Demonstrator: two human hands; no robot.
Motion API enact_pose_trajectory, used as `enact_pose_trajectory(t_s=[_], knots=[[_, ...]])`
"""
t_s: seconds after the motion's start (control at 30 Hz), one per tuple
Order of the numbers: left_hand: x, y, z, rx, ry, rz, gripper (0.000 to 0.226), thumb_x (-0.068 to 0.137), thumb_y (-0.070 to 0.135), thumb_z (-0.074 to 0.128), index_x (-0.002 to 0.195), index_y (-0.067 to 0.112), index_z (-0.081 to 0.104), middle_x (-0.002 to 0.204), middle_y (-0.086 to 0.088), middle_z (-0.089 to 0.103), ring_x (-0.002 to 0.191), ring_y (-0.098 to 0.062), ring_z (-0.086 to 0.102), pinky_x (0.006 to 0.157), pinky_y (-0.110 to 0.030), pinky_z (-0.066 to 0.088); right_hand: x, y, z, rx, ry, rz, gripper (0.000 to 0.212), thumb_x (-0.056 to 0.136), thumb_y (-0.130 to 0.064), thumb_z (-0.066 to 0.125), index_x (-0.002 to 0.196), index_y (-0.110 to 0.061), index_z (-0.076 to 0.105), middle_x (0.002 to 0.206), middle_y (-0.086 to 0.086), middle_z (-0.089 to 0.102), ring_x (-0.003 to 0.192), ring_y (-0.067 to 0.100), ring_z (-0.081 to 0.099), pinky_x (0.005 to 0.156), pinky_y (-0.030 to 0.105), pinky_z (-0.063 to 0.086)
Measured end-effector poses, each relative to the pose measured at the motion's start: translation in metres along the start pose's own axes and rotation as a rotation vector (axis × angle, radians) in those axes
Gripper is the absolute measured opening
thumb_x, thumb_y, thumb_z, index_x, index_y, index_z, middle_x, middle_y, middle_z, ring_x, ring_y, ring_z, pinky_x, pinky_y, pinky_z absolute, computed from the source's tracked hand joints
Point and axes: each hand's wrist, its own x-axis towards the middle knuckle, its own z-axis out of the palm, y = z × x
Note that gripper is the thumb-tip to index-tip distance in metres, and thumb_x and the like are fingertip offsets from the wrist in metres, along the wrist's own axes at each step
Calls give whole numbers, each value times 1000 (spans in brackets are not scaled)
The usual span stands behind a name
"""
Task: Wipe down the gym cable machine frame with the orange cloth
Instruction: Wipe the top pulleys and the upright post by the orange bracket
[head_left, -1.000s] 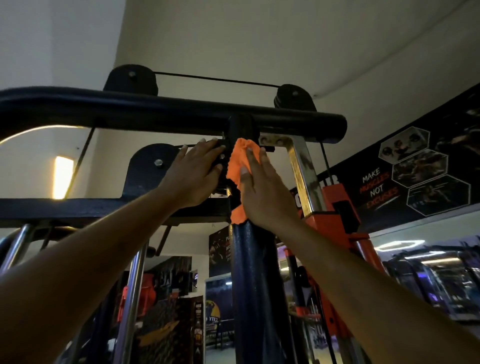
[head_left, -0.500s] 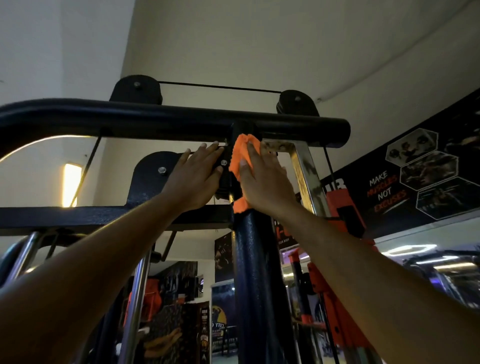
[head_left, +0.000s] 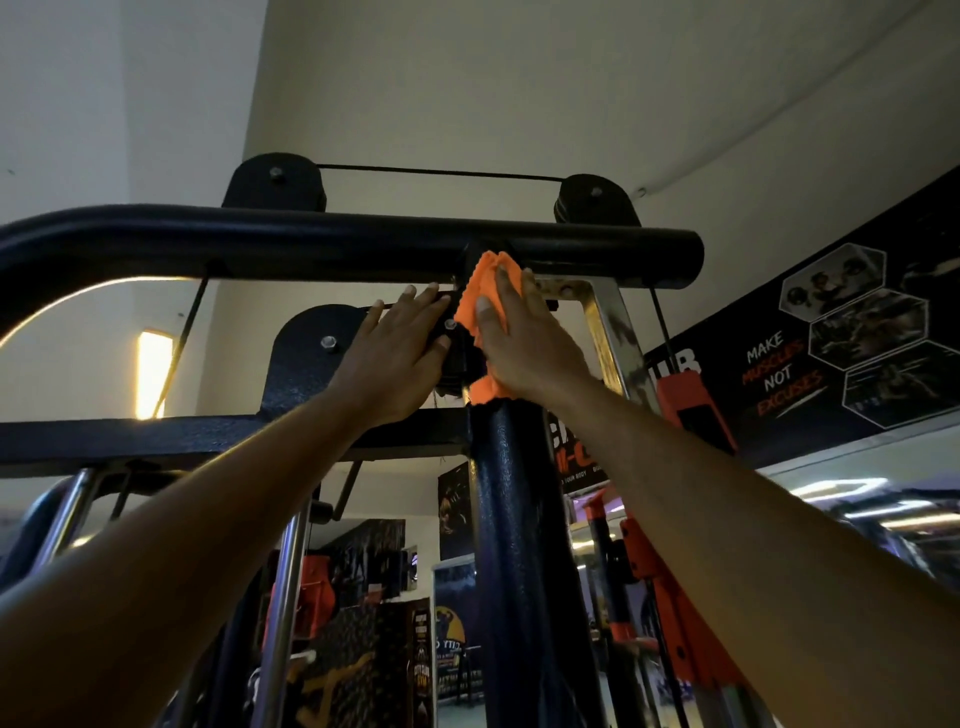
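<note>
View from my head camera, looking up at the top of the cable machine frame (head_left: 514, 545). My right hand (head_left: 524, 348) lies flat, fingers straight, pressing the orange cloth (head_left: 480, 301) against the upper end of the dark vertical post, where that post meets the horizontal top bar (head_left: 311, 244). The cloth sits between my palm and the post; its top edge touches the underside of the bar and its lower corner shows beneath my wrist. My left hand (head_left: 400, 358) rests just beside it, fingers extended and relaxed, flat on the black pulley bracket (head_left: 306, 358), holding nothing. The relation that matters: the post's long axis runs straight down from the cloth, toward me, while the top bar runs crosswise, left and right, directly above my fingertips. The right hand is the one on the cloth, so I judge the next stroke to be its work, either down along the post or sideways onto the bar. The chrome guide rod (head_left: 613, 332) stands just right of my hand.
</note>
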Motion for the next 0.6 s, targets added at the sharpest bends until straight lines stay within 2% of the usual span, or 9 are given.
enact_pose_trajectory(t_s=[0.1,0.2,0.33,0.5,0.6], knots=[[-2,0,2,2,1,16,73,103,53,26,171,24,22,179,0,12,165,-16,-1,130,-40,-7,12,-3,-3,10,-9,15,69,116,-58,25,173,-38,-6,182,-2,-16,168,34,9,129,65,24],[-5,-2,4,10,6,36,71,106,52,30,170,24,22,179,1,12,165,-14,-1,131,-41,-5,-12,4,3,-10,-17,-41,69,116,-56,28,173,-39,-7,182,-3,-15,167,34,10,129,64,24],[-10,-5,5,3,9,52,72,105,53,30,170,23,23,179,2,13,164,-10,-2,129,-36,-6,-32,18,8,19,-35,-55,65,115,-60,23,169,-51,-11,181,-11,-16,167,33,13,127,66,28],[-10,-4,4,-6,4,54,73,103,54,29,170,23,25,179,2,14,164,-11,-2,129,-35,-7,5,1,-2,27,-23,17,65,116,-57,24,172,-44,-8,182,-5,-16,167,36,9,128,68,25],[-13,-4,6,-1,26,58,72,104,53,29,169,22,26,179,1,16,165,-11,0,130,-37,-5,-4,3,1,23,-27,-9,65,116,-57,23,171,-45,-9,182,-5,-16,167,37,14,128,67,25]])
